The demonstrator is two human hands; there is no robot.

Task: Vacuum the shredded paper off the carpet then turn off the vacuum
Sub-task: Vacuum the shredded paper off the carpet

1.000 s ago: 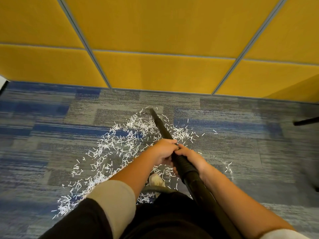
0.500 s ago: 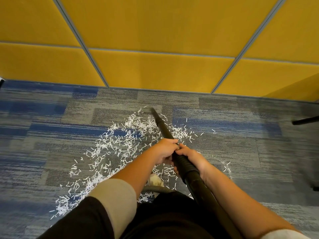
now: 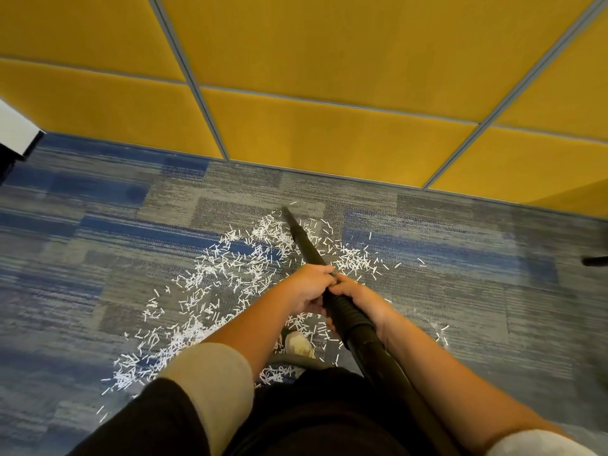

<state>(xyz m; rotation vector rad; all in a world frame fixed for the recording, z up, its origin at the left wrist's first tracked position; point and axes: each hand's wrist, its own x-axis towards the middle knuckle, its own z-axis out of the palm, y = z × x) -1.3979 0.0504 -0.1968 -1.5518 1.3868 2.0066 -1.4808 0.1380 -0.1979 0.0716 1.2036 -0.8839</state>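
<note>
White shredded paper (image 3: 230, 268) lies scattered in a loose arc on the blue-grey carpet (image 3: 98, 251), from near the wall down to my feet. A black vacuum wand (image 3: 304, 240) slants away from me, its narrow tip touching the carpet at the far edge of the shreds. My left hand (image 3: 307, 287) grips the wand from the left. My right hand (image 3: 357, 296) grips it just behind, at the ribbed collar. The vacuum body is out of view.
A yellow panelled wall (image 3: 329, 133) stands close ahead. A white and black furniture corner (image 3: 16, 133) juts in at far left. A dark chair leg (image 3: 595, 260) shows at the right edge. My shoe (image 3: 299, 343) and a grey hose (image 3: 289, 358) lie below my hands.
The wand tip has edged slightly forward toward the wall at the top of the paper patch. Both hands keep the same grip.
</note>
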